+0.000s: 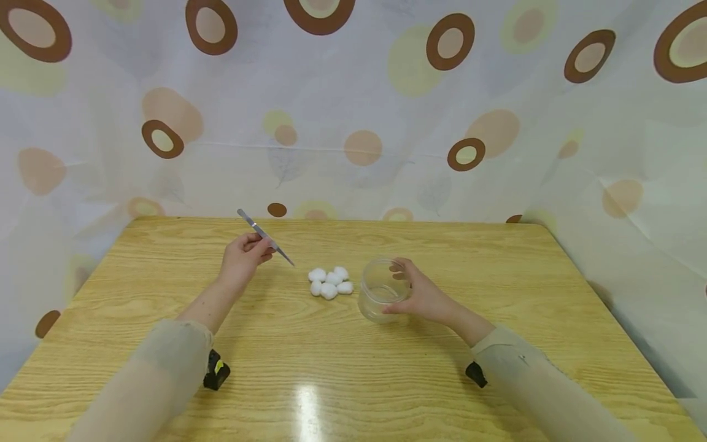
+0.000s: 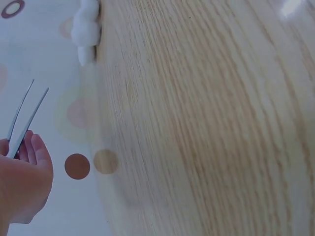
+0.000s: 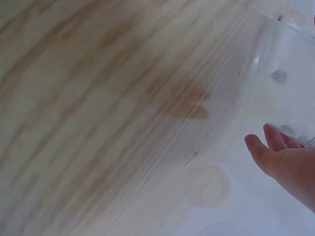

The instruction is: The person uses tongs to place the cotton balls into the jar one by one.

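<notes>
L hand (image 1: 243, 258) pinches tweezers (image 1: 265, 236), tips down twd cotton balls (image 1: 329, 291) (long axis slanted); R hand (image 1: 422, 296) grips clear jar (image 1: 374, 299).

Cotton (image 1: 329, 290) btwn tweezers (image 1: 262, 233) & jar (image 1: 374, 298)

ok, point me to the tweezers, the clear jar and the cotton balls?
Tweezers (image 1: 262, 232): head view, on the shaft, just above the thumb.
Clear jar (image 1: 373, 306): head view, on the near side wall.
Cotton balls (image 1: 333, 279): head view, on a ball mid-cluster.
</notes>
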Demonstrator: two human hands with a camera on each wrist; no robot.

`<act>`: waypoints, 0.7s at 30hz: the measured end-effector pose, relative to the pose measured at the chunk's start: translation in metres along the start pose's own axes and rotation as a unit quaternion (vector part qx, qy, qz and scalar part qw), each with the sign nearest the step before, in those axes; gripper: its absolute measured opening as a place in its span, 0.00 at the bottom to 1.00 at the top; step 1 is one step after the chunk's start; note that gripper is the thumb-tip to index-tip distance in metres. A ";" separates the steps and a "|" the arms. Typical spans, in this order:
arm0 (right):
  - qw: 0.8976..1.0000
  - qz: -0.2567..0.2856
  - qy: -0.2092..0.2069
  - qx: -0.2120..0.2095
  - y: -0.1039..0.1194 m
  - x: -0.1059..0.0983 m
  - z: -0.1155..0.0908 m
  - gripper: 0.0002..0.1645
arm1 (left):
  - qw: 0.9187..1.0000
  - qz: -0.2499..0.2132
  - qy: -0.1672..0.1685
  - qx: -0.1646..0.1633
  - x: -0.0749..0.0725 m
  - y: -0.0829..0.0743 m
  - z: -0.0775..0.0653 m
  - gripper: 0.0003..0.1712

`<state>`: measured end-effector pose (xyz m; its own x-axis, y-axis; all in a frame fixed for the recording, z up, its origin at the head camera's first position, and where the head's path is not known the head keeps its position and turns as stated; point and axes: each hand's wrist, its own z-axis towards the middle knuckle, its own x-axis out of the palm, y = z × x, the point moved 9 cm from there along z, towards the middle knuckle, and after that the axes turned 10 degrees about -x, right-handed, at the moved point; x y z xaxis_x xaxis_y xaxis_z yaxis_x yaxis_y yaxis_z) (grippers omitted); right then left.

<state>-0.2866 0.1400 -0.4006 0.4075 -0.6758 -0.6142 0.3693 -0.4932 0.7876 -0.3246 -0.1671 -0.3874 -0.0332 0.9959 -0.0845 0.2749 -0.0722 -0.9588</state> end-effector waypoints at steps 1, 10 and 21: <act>1.000 0.000 0.000 -0.001 0.000 0.000 0.000 0.61 | 1.000 -0.010 -0.003 -0.003 0.000 0.000 0.001 0.25; 1.000 0.008 -0.003 -0.005 0.000 -0.001 0.000 0.61 | 0.998 -0.050 -0.026 -0.029 0.001 0.005 0.008 0.23; 1.000 0.005 0.001 -0.004 -0.002 -0.002 -0.004 0.60 | 0.995 -0.069 -0.046 -0.051 0.016 0.018 0.017 0.22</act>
<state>-0.2848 0.1443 -0.4007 0.4134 -0.6797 -0.6059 0.3719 -0.4814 0.7937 -0.3366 -0.1539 -0.4108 -0.1635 0.9864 0.0163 0.3584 0.0748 -0.9306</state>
